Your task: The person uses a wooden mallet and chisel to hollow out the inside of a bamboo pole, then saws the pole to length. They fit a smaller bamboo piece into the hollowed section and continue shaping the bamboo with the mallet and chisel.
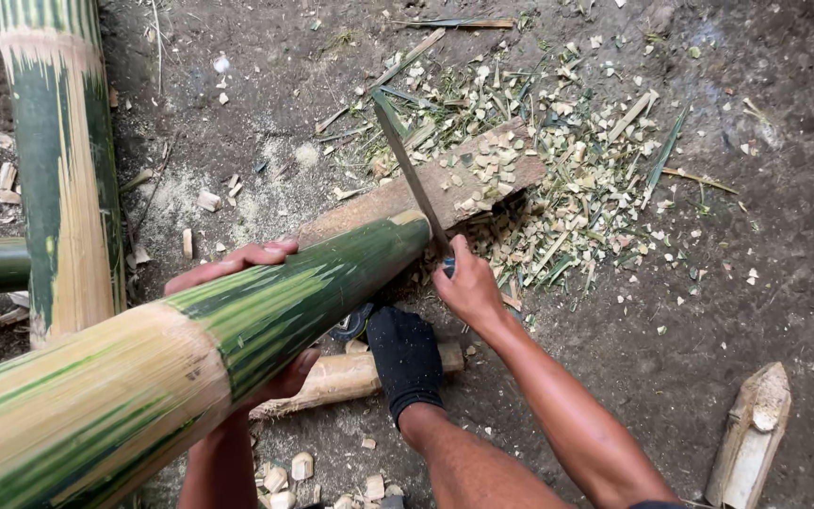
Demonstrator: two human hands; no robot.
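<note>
A thick green bamboo pole (237, 325) slants from lower left toward the centre, its cut end (412, 226) resting on a wooden block (482, 174). My left hand (237, 269) wraps around the pole from beneath, fingers over the top and thumb showing below. My right hand (468, 287) grips the handle of a long machete (407, 165), whose blade lies against the pole's end. A foot in a black sock (405, 358) rests on a pale bamboo piece (350, 377).
Bamboo chips and green slivers (567, 160) litter the dirt ground around the block. Another upright green bamboo pole (58, 160) stands at the left. A split bamboo chunk (754, 434) lies at lower right. Small cut pieces (284, 476) sit near the bottom.
</note>
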